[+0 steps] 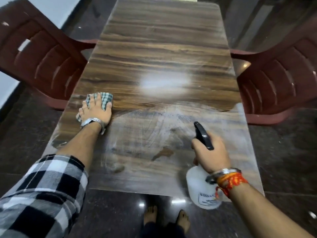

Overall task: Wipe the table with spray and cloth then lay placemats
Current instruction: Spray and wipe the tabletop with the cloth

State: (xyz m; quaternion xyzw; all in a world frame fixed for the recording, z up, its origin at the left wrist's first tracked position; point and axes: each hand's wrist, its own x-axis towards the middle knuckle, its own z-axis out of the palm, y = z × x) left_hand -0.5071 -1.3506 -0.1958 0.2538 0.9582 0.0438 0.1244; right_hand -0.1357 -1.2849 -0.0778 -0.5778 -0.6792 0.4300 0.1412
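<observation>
A long wood-grain table (pixel 159 48) stretches away from me. Its near half is filmed with wet smears and droplets. My left hand (pixel 96 110) presses flat on a green-and-white checked cloth (pixel 105 98) near the table's left edge. My right hand (pixel 211 152) grips the neck of a white spray bottle (pixel 199 188) with a black trigger head (pixel 203 134), held over the near right part of the table, nozzle pointing away from me. No placemats are in view.
A dark red plastic chair (pixel 39 54) stands at the table's left side and another chair (pixel 281 79) at the right side. The floor (pixel 111 212) is dark polished stone. My bare feet (pixel 166 219) stand at the table's near edge.
</observation>
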